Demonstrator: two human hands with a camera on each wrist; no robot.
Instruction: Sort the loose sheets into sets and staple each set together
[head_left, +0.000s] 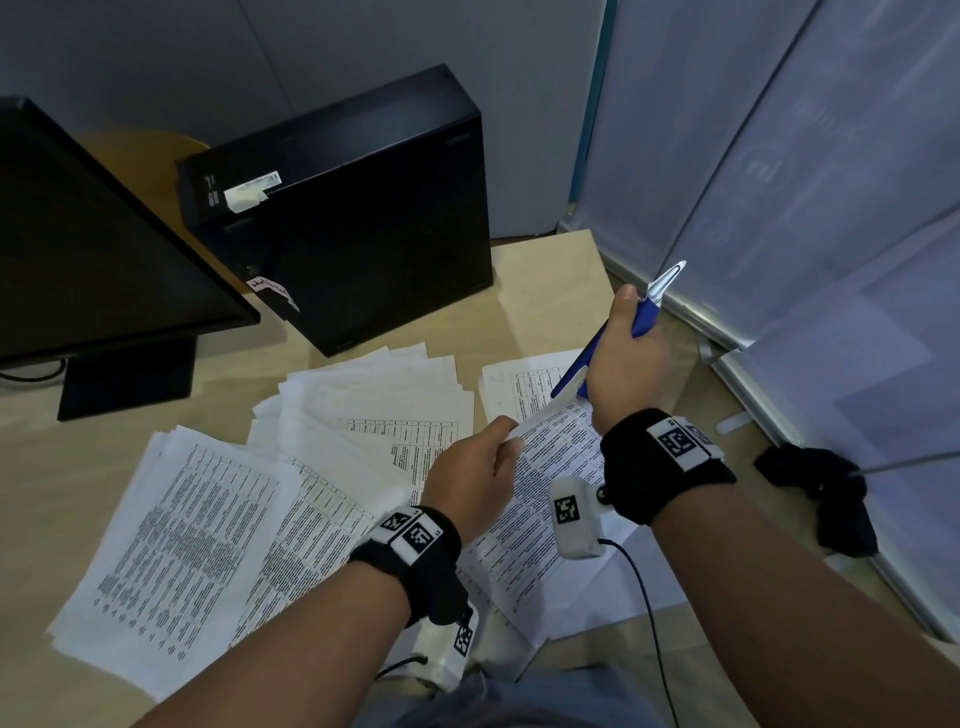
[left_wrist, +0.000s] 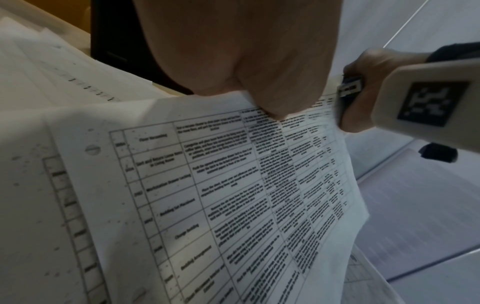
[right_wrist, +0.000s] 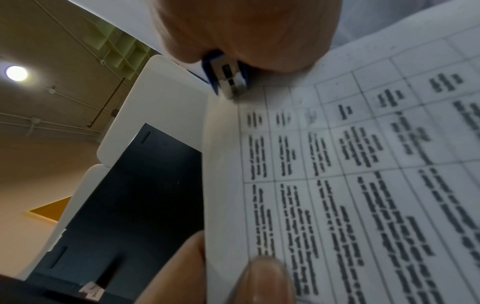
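- Head view, w/ blue stapler (head_left: 605, 347) as landmark: fanned loose sheets (head_left: 218, 499) lie far left, unstapled, still to sort.
- Left hand (head_left: 470, 475) pinches held set (head_left: 558, 457) just left.
- Right hand (head_left: 628, 358) wraps stapler, nose at set's corner; staple prob. pending.

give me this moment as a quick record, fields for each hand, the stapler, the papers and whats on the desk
left hand: pinches the top edge of the lifted set of sheets
right hand: grips the blue stapler
stapler position: its mouth sits over the set's top corner
loose sheets: fanned out on the desk, printed with tables
other desk items: black computer case, monitor
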